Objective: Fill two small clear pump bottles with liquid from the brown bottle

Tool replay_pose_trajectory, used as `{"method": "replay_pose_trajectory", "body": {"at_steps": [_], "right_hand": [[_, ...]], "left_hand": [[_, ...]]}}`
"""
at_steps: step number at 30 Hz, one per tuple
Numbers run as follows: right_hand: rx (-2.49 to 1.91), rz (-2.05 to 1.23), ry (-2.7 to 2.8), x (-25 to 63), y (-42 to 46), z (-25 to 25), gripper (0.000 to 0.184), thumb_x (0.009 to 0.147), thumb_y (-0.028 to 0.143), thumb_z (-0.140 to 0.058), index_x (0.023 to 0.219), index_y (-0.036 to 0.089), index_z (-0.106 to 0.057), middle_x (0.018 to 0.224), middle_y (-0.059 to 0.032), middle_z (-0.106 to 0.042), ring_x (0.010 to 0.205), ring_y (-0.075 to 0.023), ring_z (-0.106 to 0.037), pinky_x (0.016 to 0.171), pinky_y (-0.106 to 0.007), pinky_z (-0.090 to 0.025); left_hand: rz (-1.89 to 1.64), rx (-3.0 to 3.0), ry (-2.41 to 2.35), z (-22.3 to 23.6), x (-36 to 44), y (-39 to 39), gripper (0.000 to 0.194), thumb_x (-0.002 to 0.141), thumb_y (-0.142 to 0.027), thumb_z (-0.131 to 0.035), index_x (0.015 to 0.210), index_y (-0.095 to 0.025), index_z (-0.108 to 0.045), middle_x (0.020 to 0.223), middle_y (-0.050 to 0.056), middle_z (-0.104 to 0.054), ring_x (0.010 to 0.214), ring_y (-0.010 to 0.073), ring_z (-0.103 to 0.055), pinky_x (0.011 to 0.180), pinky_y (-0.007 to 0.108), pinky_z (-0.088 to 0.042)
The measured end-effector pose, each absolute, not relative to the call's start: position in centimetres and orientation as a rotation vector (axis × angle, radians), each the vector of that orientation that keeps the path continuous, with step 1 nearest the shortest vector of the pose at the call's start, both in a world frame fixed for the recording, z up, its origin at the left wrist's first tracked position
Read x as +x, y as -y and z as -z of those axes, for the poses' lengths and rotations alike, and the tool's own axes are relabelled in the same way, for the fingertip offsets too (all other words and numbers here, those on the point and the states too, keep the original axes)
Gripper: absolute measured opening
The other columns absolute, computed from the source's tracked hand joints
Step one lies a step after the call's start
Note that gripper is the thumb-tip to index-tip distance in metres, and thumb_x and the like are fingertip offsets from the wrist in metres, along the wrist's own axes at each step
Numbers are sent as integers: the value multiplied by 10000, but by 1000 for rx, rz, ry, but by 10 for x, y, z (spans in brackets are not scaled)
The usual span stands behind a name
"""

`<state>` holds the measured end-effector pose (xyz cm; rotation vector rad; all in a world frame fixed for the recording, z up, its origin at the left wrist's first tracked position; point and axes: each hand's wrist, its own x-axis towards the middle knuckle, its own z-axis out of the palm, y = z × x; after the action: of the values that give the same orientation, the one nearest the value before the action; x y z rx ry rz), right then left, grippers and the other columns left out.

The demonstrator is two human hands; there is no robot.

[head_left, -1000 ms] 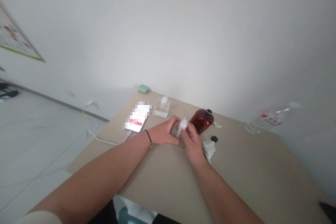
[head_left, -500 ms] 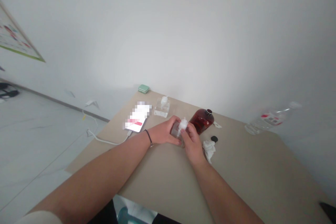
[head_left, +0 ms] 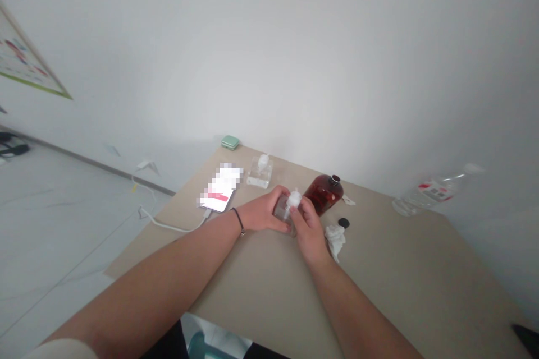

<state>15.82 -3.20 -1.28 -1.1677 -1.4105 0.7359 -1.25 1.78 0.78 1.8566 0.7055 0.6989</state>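
A small clear bottle with a white top [head_left: 293, 199] stands on the table between my hands. Wrapped round its body from the left is my left hand [head_left: 272, 210], with a dark band on the wrist. My right hand [head_left: 309, 230] grips the same bottle from the right, its thumb just below the white top. Parts of the bottle are hidden behind my fingers. Just beyond my right hand is an uncapped dark brown bottle [head_left: 323, 195] with liquid in it. A similar clear bottle with a white top [head_left: 260, 173] stands farther back on the left.
Left of my hands lies a phone [head_left: 221, 189] with a white cable [head_left: 168, 228]. A green case [head_left: 230, 142] sits at the back corner. On the right are a black cap [head_left: 344, 223], a crumpled tissue [head_left: 336, 241] and a clear plastic bottle [head_left: 433, 193]. A wall rises behind the table.
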Motion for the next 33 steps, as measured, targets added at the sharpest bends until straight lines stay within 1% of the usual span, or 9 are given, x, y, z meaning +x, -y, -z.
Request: {"method": "replay_pose_trajectory", "body": {"at_steps": [7, 12, 19, 27, 33], "right_hand": [[-1174, -742, 1409, 158, 33, 11, 298, 886, 469, -629, 1107, 278, -685, 1132, -55, -655, 1097, -257, -607, 1041, -453, -442], [-1163, -755, 1414, 159, 32, 12, 301, 896, 462, -627, 1132, 284, -683, 1144, -55, -652, 1110, -256, -604, 1051, -455, -437], [-1163, -745, 1439, 160, 31, 15, 302, 912, 463, -616, 1150, 289, -682, 1178, -56, -647, 1141, -256, -592, 1081, -460, -417], [-1183, -735, 1447, 160, 32, 11, 322, 907, 486, -611, 1145, 283, -684, 1176, -60, -650, 1136, -261, -596, 1081, -466, -426], [-1196, -729, 1462, 160, 32, 10, 308, 907, 493, -604, 1135, 303, -686, 1166, -50, -653, 1130, -259, -600, 1074, -457, -435]], "left_hand": [[-703, 1859, -699, -6, -12, -18, 732, 652, -324, -835, 1252, -188, -437, 1117, 75, -630, 1043, 271, -600, 922, 417, -475], [-694, 1869, -707, -7, -12, -18, 742, 653, -338, -837, 1259, -191, -436, 1118, 73, -628, 1058, 276, -598, 941, 425, -472], [-693, 1865, -707, -7, -12, -18, 737, 659, -330, -834, 1260, -195, -431, 1130, 72, -624, 1051, 273, -599, 925, 422, -478], [-691, 1859, -704, -9, -13, -18, 743, 656, -335, -835, 1264, -188, -434, 1128, 79, -632, 1050, 277, -603, 925, 423, -477], [-699, 1844, -697, -9, -13, -17, 730, 658, -319, -835, 1259, -198, -438, 1143, 76, -631, 1060, 273, -600, 939, 425, -472]]}}
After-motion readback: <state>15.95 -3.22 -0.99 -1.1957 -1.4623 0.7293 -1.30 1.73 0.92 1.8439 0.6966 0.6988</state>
